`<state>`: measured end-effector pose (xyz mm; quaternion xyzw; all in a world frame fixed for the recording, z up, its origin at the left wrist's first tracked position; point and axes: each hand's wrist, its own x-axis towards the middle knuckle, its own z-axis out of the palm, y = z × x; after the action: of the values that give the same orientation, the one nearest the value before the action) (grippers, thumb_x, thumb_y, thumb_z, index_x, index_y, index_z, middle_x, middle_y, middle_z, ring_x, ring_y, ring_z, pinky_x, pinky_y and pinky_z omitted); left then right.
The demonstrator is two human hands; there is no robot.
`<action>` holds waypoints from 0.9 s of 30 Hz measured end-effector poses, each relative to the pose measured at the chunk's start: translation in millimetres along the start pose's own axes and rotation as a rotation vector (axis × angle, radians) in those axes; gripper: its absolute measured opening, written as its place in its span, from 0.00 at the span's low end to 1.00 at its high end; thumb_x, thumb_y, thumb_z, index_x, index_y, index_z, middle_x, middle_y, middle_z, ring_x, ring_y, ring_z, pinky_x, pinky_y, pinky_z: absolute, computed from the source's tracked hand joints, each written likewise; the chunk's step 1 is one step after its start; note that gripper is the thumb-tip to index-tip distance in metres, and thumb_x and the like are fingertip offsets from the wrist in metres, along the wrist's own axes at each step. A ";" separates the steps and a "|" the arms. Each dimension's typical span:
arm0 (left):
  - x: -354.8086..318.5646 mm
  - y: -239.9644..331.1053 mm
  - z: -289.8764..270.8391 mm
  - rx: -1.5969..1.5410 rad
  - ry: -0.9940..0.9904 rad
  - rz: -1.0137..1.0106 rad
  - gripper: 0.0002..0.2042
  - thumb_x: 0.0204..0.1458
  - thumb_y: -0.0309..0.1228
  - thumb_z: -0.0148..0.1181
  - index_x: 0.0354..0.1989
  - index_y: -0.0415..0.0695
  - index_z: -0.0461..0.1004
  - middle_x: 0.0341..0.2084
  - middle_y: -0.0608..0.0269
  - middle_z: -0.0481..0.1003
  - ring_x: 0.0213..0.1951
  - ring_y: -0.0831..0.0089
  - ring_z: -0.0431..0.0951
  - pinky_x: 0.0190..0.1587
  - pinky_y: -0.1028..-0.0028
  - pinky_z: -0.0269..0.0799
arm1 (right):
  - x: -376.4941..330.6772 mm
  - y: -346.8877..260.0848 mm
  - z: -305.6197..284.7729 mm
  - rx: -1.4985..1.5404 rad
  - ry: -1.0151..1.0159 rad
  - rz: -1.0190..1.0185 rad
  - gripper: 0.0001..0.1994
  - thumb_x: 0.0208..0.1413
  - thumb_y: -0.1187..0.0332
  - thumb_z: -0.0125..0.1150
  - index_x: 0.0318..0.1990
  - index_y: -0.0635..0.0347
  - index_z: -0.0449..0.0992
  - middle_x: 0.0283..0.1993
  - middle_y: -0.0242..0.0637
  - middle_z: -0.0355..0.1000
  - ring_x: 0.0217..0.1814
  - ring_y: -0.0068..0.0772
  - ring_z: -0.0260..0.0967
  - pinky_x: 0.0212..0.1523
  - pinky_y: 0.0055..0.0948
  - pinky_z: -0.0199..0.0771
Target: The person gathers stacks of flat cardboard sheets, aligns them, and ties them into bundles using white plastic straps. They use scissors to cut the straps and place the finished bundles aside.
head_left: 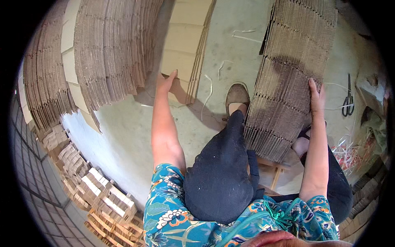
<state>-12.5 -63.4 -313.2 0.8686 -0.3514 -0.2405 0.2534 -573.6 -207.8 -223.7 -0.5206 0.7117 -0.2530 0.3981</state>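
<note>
A: ok what are the hands actually doing here?

B: Left hand (166,82) is at the near left corner of the tan cardboard sheets (185,39), thumb spread away from the fingers. Can't tell if it's gripping, the fingertips are hidden. Right hand (317,98) lies along the right edge of the brown cardboard row (284,86), fingers pointing away. Too blurry to say if it's pressing.

A: why like that?

B: My guess, the brown pieces are packed on edge, so a palm at the side would stop them sliding out of line. The tan ones lie overlapped like roof tiles, which probably makes each edge easy to catch.

A: and the feet?

B: One each side of the brown row. The left shoe (237,99) is by its left edge, so I reckon both rows stay in reach.

A: rest of the floor?

B: Scissors (348,103) right of the brown row, handy for the right hand I'd think. White straps (209,92) between the rows, tangled plastic strips (347,154) toward the floor's right edge, bigger cardboard stacks (111,49) far left.
</note>
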 end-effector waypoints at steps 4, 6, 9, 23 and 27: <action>-10.0 40.9 2.2 0.202 -0.133 -0.256 0.37 0.30 0.44 0.74 0.46 0.29 0.68 0.42 0.45 0.74 0.44 0.57 0.75 0.48 0.66 0.69 | -0.3 1.7 -1.3 -0.039 0.019 -0.022 0.37 0.48 0.43 0.58 0.52 0.72 0.66 0.50 0.49 0.70 0.53 0.41 0.66 0.56 0.31 0.60; -18.6 47.5 4.8 0.171 -0.106 -0.276 0.38 0.29 0.45 0.75 0.46 0.29 0.68 0.41 0.46 0.74 0.44 0.58 0.76 0.47 0.66 0.70 | -1.4 -1.6 2.8 -0.024 0.014 -0.021 0.37 0.48 0.43 0.58 0.52 0.72 0.66 0.50 0.49 0.70 0.53 0.41 0.66 0.56 0.31 0.60; -19.9 54.6 6.6 0.063 -0.237 -0.375 0.39 0.28 0.45 0.76 0.46 0.30 0.68 0.41 0.47 0.75 0.43 0.59 0.76 0.46 0.67 0.71 | -0.2 -0.9 3.1 -0.039 0.020 -0.023 0.38 0.47 0.42 0.58 0.52 0.72 0.66 0.51 0.50 0.69 0.54 0.42 0.66 0.56 0.31 0.60; -79.8 157.4 11.2 -0.908 -0.339 -0.274 0.32 0.40 0.25 0.69 0.54 0.31 0.59 0.44 0.50 0.72 0.46 0.63 0.73 0.48 0.69 0.69 | -7.7 1.7 -1.9 -0.278 0.132 -0.082 0.39 0.47 0.41 0.59 0.57 0.66 0.62 0.51 0.55 0.68 0.54 0.54 0.66 0.54 0.39 0.64; -89.3 180.8 -9.4 -0.575 -0.200 -0.060 0.34 0.39 0.25 0.68 0.55 0.33 0.58 0.46 0.49 0.71 0.49 0.65 0.72 0.50 0.69 0.68 | -36.1 -31.4 -0.8 -0.345 0.154 -0.157 0.37 0.48 0.49 0.61 0.59 0.66 0.59 0.55 0.54 0.65 0.58 0.52 0.62 0.57 0.39 0.62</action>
<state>-152.1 -108.4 -174.6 0.7433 -0.2664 -0.4218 0.4456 -552.1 -184.3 -188.0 -0.6139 0.7303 -0.1966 0.2263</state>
